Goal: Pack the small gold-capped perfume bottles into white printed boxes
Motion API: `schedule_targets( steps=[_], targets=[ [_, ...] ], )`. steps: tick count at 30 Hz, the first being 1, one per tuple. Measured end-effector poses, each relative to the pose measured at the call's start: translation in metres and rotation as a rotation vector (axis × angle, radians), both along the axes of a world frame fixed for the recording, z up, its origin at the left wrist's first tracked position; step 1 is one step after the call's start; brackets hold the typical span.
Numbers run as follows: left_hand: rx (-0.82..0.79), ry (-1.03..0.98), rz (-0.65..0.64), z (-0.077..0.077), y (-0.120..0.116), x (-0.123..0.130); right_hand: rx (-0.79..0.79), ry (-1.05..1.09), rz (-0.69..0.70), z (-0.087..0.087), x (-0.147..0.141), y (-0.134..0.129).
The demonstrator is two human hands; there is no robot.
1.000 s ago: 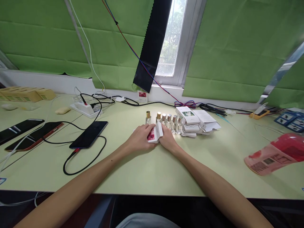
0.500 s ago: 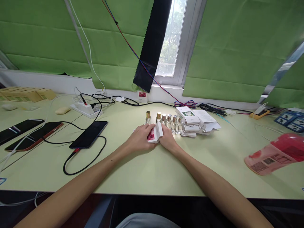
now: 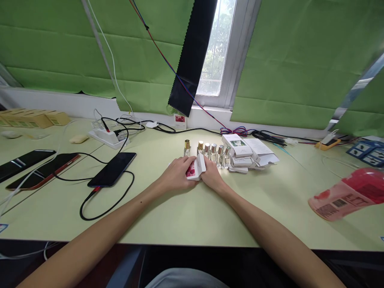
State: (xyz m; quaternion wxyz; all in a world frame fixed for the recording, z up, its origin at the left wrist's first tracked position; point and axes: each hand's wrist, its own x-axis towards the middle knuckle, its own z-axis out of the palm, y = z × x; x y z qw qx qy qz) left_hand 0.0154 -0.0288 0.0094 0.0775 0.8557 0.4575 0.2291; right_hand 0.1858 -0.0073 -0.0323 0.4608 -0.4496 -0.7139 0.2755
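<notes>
A small white box with a pink flower print [image 3: 192, 171] is held between both hands at the middle of the table. My left hand [image 3: 177, 174] wraps its left side, and my right hand [image 3: 212, 175] grips it from the right, its fingertips partly hidden behind the box. Just beyond the hands stands a glass bottle with a gold cap [image 3: 187, 149]. Several more small bottles [image 3: 220, 157] stand in a row to its right. Flat white boxes [image 3: 238, 146] lie piled beside them, with a printed sheet [image 3: 261, 151] at their right.
Phones with cables [image 3: 113, 170] lie at the left, near a white power strip [image 3: 109, 138]. Yellow boxes [image 3: 36, 119] line the far left. A pink container [image 3: 345, 196] lies at the right. Bundled cables [image 3: 265, 137] run along the back wall.
</notes>
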Motion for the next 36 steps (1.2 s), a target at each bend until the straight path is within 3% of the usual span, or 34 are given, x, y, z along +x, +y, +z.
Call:
schedule_targets(
  steps=[36],
  targets=[
    [-0.022, 0.003, -0.021, 0.0035, -0.0024, 0.0001, -0.016, -0.016, 0.014, 0.0004, 0.0005, 0.0009]
  ],
)
